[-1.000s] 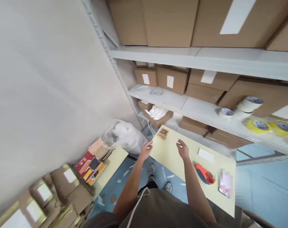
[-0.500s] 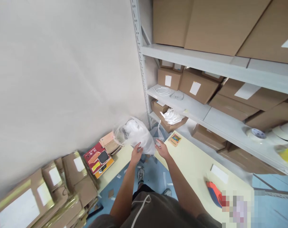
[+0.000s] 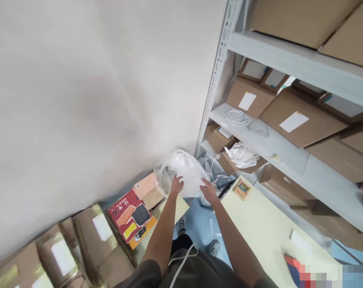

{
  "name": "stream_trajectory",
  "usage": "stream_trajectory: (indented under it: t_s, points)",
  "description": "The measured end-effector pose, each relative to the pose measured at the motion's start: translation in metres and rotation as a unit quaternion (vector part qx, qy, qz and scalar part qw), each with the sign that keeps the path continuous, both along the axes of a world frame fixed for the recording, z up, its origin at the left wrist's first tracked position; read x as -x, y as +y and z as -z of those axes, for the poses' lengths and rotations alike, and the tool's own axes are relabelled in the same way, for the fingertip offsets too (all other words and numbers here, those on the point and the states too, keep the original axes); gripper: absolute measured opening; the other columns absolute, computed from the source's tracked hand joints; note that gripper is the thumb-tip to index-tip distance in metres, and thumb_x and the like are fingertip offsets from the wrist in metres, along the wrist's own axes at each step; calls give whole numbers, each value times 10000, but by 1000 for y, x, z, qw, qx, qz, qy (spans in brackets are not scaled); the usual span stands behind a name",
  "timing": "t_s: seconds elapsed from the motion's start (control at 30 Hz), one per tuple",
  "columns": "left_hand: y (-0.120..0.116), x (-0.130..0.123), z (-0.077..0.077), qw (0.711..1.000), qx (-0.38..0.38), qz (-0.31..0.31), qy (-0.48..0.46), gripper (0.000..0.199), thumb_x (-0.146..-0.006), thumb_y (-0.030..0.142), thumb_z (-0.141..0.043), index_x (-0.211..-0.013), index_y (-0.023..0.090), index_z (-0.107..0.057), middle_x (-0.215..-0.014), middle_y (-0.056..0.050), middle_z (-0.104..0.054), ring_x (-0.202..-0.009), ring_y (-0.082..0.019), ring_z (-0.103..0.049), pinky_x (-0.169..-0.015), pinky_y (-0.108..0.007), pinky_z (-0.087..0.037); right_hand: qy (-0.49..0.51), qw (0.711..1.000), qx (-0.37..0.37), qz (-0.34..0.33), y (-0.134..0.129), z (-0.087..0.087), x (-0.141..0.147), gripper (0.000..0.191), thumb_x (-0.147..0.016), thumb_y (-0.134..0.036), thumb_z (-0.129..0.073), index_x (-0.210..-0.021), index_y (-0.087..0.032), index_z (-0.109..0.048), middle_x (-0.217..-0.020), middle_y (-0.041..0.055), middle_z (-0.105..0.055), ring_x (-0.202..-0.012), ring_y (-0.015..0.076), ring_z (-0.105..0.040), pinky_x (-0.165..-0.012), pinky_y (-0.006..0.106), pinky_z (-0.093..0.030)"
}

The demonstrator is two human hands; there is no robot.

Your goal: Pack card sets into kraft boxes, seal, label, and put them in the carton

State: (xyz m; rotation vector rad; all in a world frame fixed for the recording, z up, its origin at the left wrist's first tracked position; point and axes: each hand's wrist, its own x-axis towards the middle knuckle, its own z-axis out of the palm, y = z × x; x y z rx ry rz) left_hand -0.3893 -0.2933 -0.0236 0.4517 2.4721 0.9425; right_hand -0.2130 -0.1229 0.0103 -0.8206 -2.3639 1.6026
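A bulging white translucent plastic bag rests against the wall, between the two tables. On its left side is my left hand, thumb and fingers apart and lying close against the plastic. My right hand is at the bag's right edge with its fingers spread and slightly bent. Neither hand shows a clear grip on the plastic. The bag's lower part is partly hidden, and what fills it looks white but cannot be made out.
On the left table, a red book, envelopes and cardboard boxes are stacked. The right table bears a small colourful card. Metal shelving holds boxes and a coiled white cable. Scraps lie on the floor.
My view has turned, so shelf and right table sit further right. Both hands have come slightly further over the bag, and the bag's opening looks more gathered.
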Motion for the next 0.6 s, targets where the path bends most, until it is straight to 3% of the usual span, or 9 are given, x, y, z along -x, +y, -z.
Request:
stream_trajectory:
  t_s: [0.13, 0.27, 0.33, 0.4, 0.47, 0.53, 0.6]
  points:
    - [14, 31, 24, 998, 30, 38, -46, 404, -788, 126, -662, -1184, 138, -741, -1506, -206, -581, -1475, -334, -483, -1228, -466, -374, -42, 999, 12, -20, -12, 27, 48, 552, -921, -402, -621, -1436, -204, -649, -1561, 135, -570, -1411, 308, -574, -1085, 461, -568]
    - [7, 34, 42, 996, 36, 33, -79, 425, -783, 95, -615, -1190, 105, -734, -1359, -225, -677, -1390, -346, -563, -1198, -490, -405, -121, 992, 13, -29, -24, 49, 92, 535, -892, -411, -688, -1390, -215, -692, -1515, 118, -619, -1426, 309, -562, -1169, 470, -491]
    - [-4, 29, 44, 996, 31, 25, -79, 464, -817, 93, -572, -1257, 111, -719, -1388, -209, -667, -1393, -317, -565, -1220, -473, -394, -157, 987, 17, -23, -30, 55, 108, 523, -887, -458, -712, -1357, -228, -715, -1471, 111, -658, -1415, 312, -573, -1211, 480, -437]
    - [-21, 21, 40, 997, -20, -4, -71, 481, -856, 108, -534, -1304, 134, -706, -1444, -180, -640, -1405, -281, -558, -1235, -451, -391, -173, 984, 46, -17, -38, 56, 121, 534, -896, -503, -708, -1348, -218, -720, -1451, 132, -671, -1395, 315, -590, -1199, 475, -439]
    - [-41, 12, 31, 988, -126, -57, -73, 457, -898, 153, -503, -1304, 161, -712, -1439, -156, -649, -1350, -258, -605, -1203, -454, -438, -160, 981, 100, -40, -48, 53, 129, 599, -865, -500, -746, -1392, -222, -685, -1463, 147, -659, -1385, 315, -599, -1132, 462, -497]
    - [-61, 4, 18, 962, -234, -109, -87, 421, -932, 224, -493, -1275, 183, -732, -1396, -142, -680, -1273, -256, -658, -1148, -472, -492, -124, 977, 139, -107, -61, 46, 134, 770, -750, -450, -854, -1458, -254, -623, -1493, 135, -637, -1383, 313, -598, -1060, 449, -544]
    - [-76, -1, 0, 944, -291, -122, -95, 393, -939, 281, -516, -1237, 203, -759, -1368, -127, -704, -1282, -268, -654, -1144, -486, -491, -79, 974, 130, -169, -76, 37, 138, 890, -643, -407, -923, -1465, -277, -608, -1500, 113, -634, -1362, 312, -611, -1037, 447, -555]
